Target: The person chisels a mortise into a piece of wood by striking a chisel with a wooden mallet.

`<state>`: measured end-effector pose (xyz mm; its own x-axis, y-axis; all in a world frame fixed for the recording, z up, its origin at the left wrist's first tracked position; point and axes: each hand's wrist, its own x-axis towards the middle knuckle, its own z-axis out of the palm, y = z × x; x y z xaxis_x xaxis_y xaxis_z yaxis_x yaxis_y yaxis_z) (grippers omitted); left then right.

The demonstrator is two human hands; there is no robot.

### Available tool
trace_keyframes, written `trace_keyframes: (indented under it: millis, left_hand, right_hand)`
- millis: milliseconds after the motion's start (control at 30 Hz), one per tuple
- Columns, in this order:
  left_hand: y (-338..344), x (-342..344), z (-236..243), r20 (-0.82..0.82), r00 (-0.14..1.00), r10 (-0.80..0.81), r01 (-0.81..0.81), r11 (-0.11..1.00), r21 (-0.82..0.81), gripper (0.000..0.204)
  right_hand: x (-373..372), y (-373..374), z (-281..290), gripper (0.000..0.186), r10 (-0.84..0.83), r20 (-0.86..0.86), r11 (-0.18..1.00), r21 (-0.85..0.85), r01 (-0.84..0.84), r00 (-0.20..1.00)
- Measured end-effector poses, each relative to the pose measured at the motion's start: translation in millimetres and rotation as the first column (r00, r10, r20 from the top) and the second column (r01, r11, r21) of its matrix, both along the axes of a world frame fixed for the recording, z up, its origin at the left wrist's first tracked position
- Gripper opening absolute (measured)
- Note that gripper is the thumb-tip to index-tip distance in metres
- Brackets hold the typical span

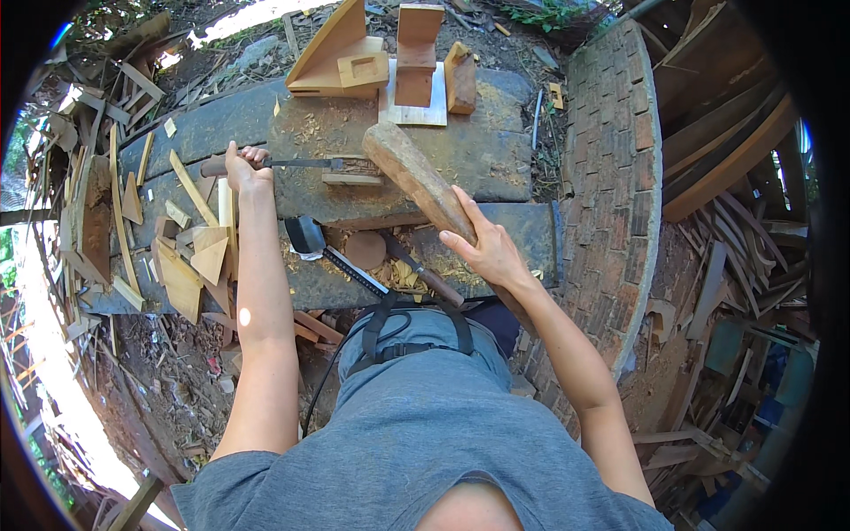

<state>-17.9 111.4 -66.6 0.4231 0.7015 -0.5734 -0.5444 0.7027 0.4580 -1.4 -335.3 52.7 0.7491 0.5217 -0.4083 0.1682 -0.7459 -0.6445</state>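
My left hand (251,172) is closed around the dark wooden handle of a chisel (301,163), held nearly level. Its long blade points right, and the tip meets a small wooden block (352,179) that has a cut recess and lies on the bench. In my right hand (489,251) is a thick wooden club (412,177), gripped with the thumb along its near side. The club slants up and left, its broad rounded end just right of the block and apart from the chisel handle. Wood shavings surround the block.
Several shaped wooden pieces (416,53) stand at the bench's far side. Nearer me lie a black-headed tool (305,235), a round wooden disc (365,250) and another wooden-handled tool (436,281). Offcuts (181,281) pile up at left. A curved brick-patterned slab (611,159) borders the right.
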Motion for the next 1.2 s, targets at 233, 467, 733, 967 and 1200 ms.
trace_keyframes:
  millis: [233, 467, 733, 967, 1200]
  left_hand:
    - [-44, 16, 49, -0.104, 0.983, 0.151, -0.116, 0.950, 0.292, 0.028]
    - [-77, 25, 90, -0.116, 0.968, 0.222, -0.120, 0.818, 0.562, 0.026]
    - [-89, 27, 103, -0.104, 0.971, 0.214, -0.092, 0.740, 0.666, 0.029]
    - [-122, 32, 115, -0.096, 0.961, 0.259, -0.108, 0.671, 0.733, 0.028]
    - [-157, 30, 87, -0.085, 0.982, 0.168, -0.087, 0.804, 0.588, 0.023]
  right_hand:
    - [-1, 1, 3, 0.083, -0.035, -0.078, 0.999, 0.009, 0.036, 0.996]
    - [-2, 1, 2, 0.083, -0.034, -0.054, 0.999, 0.007, 0.034, 0.998]
    - [-3, 2, 3, 0.082, -0.036, -0.082, 0.999, 0.019, 0.038, 0.996]
    - [3, 4, 7, 0.081, 0.004, 0.101, 0.997, 0.081, -0.012, 0.995]
    - [10, 87, 135, 0.084, 0.120, 0.561, 0.811, 0.421, -0.407, 0.819]
